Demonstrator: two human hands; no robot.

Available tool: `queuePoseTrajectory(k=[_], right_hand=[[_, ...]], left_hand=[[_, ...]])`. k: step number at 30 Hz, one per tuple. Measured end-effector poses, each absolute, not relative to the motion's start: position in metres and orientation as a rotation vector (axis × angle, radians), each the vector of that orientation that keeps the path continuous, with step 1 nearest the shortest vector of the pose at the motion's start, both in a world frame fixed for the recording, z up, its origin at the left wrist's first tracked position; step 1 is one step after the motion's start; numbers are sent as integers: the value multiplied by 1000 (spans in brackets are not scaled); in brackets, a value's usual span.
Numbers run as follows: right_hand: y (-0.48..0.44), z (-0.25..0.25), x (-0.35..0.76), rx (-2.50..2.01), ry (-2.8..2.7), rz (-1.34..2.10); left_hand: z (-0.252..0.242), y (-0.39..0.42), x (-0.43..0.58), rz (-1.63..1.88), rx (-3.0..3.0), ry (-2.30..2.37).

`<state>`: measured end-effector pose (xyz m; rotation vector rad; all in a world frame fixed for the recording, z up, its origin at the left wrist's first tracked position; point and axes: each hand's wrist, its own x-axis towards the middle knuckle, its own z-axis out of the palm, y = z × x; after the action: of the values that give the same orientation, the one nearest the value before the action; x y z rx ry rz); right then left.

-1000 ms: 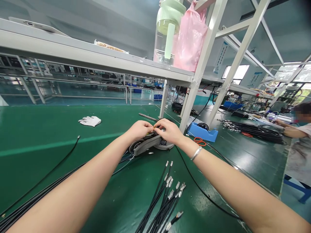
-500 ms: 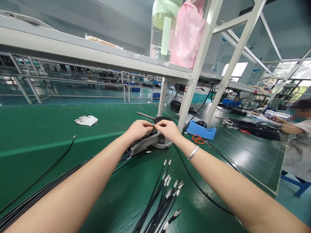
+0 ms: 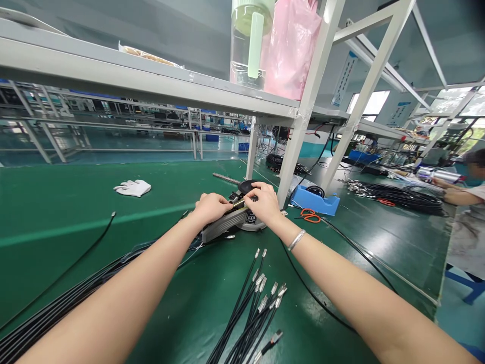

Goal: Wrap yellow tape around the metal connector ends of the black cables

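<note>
Both hands meet at a grey benchtop device (image 3: 222, 227) with a black round top and a dark label on its side. My left hand (image 3: 212, 208) is closed, its fingertips pinched at the near left of a small brass-coloured part on the device. From the other side my right hand (image 3: 264, 202) pinches at the right end of that part, thumb and index together. Whatever lies between the fingertips is too small to name. Several black cables with silver plugs (image 3: 261, 283) lie in front of the device. Another bundle of black cables (image 3: 94, 275) runs under my left forearm.
A white glove (image 3: 133, 188) lies on the green mat at left. Right of the device are a blue tape dispenser (image 3: 316, 200), orange-handled scissors (image 3: 310, 216) and a shelf post (image 3: 301, 131). A shelf overhead carries a jug (image 3: 250, 45). A co-worker (image 3: 470, 222) sits at far right.
My hands have drawn slightly apart at the device, uncovering the brass-coloured part between them. The left hand is a little lower. The view has shifted slightly.
</note>
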<state>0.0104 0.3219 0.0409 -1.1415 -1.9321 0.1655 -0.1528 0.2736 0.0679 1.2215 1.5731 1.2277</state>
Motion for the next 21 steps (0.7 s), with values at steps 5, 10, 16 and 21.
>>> queuePoseTrajectory(k=[5, 10, 16, 21], right_hand=[[324, 34, 11, -1149, -1932, 101], [327, 31, 10, -1152, -1934, 48], [331, 32, 8, -1148, -1944, 6], [335, 32, 8, -1147, -1961, -1]], left_hand=[[72, 279, -145, 765, 1491, 1988], [75, 283, -140, 502, 1626, 2126], [76, 291, -139, 340, 1668, 2180], [74, 299, -140, 289, 1679, 2193]])
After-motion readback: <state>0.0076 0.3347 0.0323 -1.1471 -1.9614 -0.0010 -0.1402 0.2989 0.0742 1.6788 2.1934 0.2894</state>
